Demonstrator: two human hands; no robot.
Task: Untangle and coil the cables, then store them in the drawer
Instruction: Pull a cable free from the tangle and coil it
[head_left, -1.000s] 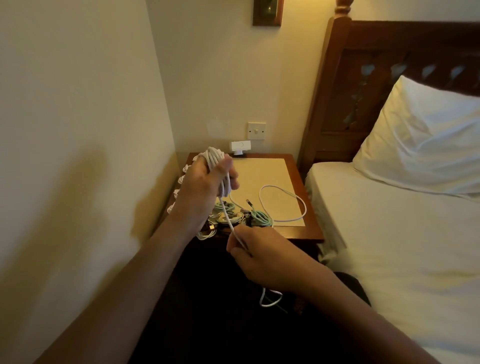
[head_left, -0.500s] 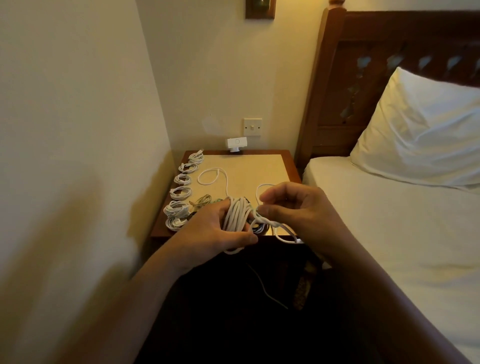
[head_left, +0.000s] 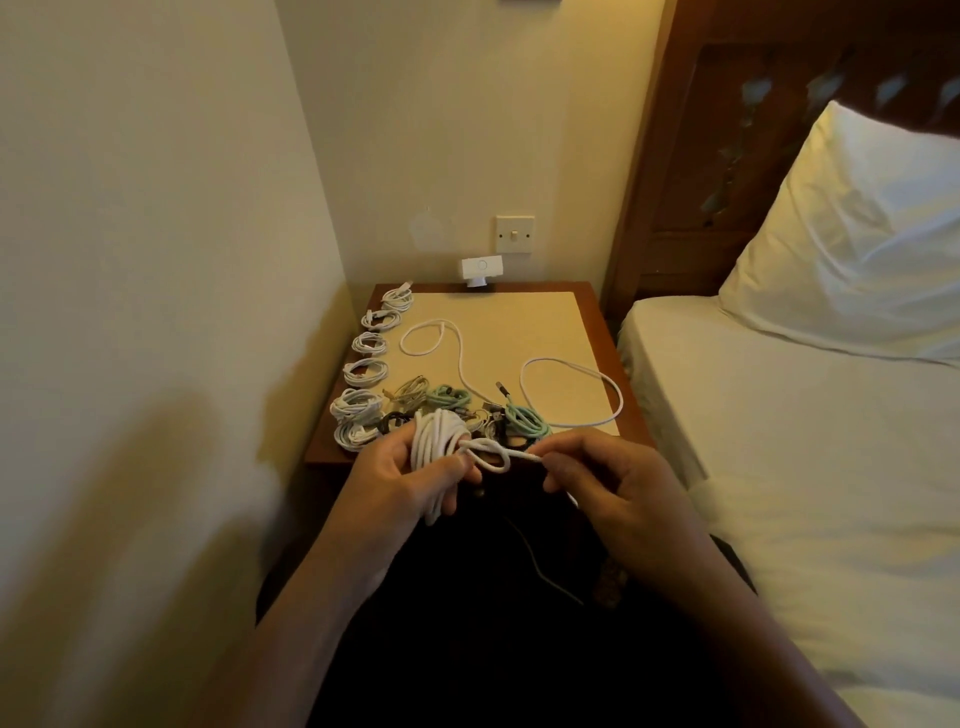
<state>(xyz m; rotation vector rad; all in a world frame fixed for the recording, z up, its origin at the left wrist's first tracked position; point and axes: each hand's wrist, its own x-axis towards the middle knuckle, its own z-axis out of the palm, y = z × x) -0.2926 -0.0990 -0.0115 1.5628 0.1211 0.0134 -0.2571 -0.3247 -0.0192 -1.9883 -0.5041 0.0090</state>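
My left hand (head_left: 402, 475) grips a coiled white cable (head_left: 435, 441) just in front of the nightstand's near edge. My right hand (head_left: 605, 475) pinches the free end of that cable, which forms a small loop (head_left: 491, 454) beside the coil. Several finished white coils (head_left: 363, 371) lie in a row along the left side of the nightstand (head_left: 587, 312). A tangle of teal, beige and dark cables (head_left: 467, 408) sits near the front, and a loose white cable (head_left: 571, 389) loops across the beige top. No drawer is visible.
A wall stands close on the left. A bed (head_left: 805, 441) with a white pillow (head_left: 857, 234) lies to the right. A small white device (head_left: 480, 270) stands at the back of the nightstand below a wall switch (head_left: 514, 234).
My left hand came down from above the table to its front edge with the coil. My right hand rose to the coil and pulled the cable end out to the right, forming a loop.
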